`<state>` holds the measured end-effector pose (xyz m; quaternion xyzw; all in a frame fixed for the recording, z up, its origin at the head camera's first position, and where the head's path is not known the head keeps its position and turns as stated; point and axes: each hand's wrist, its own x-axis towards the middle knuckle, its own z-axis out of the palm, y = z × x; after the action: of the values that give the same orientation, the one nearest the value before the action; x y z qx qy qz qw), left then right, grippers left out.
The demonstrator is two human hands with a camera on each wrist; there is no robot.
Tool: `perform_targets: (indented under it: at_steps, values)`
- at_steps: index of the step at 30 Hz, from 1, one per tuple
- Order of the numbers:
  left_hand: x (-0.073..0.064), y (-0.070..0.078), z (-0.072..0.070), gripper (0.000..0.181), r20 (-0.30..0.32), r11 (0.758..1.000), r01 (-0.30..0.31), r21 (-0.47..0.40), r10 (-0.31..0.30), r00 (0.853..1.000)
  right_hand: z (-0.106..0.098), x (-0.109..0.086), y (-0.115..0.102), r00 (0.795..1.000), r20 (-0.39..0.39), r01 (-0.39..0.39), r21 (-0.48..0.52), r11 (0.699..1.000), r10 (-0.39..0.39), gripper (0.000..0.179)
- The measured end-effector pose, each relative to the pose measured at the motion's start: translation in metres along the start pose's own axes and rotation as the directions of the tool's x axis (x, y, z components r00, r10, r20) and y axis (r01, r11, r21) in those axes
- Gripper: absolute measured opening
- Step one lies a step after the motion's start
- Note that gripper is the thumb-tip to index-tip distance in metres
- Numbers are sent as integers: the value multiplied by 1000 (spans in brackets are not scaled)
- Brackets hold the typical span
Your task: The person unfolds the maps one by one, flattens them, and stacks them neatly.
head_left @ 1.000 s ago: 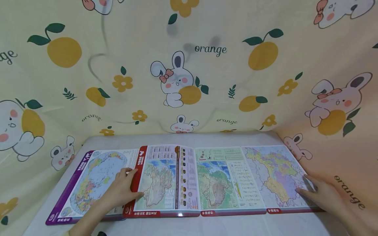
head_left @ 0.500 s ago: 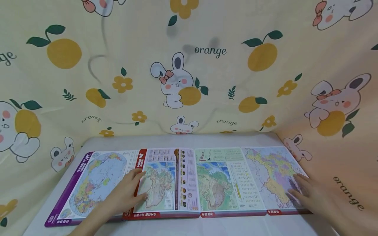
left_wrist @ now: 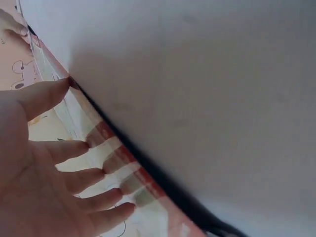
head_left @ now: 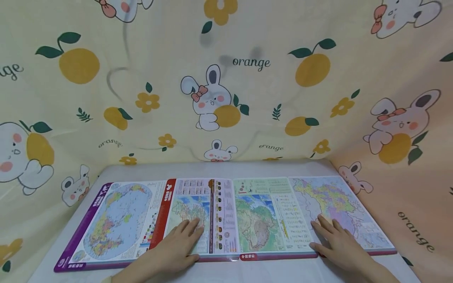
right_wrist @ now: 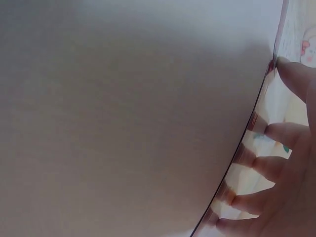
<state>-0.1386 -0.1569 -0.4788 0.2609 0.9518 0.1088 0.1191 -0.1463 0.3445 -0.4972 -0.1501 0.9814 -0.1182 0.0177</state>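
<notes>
A red-edged fold-out map point(head_left: 256, 224) lies spread flat, its glossy panels side by side. My left hand point(head_left: 177, 245) rests on its left panel, fingers spread, thumb at the near edge. On the right panel point(head_left: 336, 196), near the fold with the middle one, lies my right hand point(head_left: 341, 247), fingers also spread. In the left wrist view, the fingertips of the left hand point(left_wrist: 54, 182) touch the shiny surface and reflect in it. The right wrist view likewise has the right hand point(right_wrist: 281, 182) touching the sheet. Neither hand grips anything.
Left of the fold-out lies a purple-edged world map point(head_left: 120, 220), partly under the red strip. Both lie on a white-covered table point(head_left: 262, 271). A cream curtain point(head_left: 262, 98) printed with rabbits and oranges encloses the back and sides.
My left hand has slid right, from the red strip onto the left panel. My right hand has moved left from the outer right edge, across the right panel. The maps stay about where they were.
</notes>
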Motion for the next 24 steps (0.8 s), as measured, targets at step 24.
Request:
perform_targets:
  at_steps: [24]
  values:
    - [54,-31,-14,76,-14,998,44,39,-43,999,-4,66,12,1000,18,-3,19,1000,2,77]
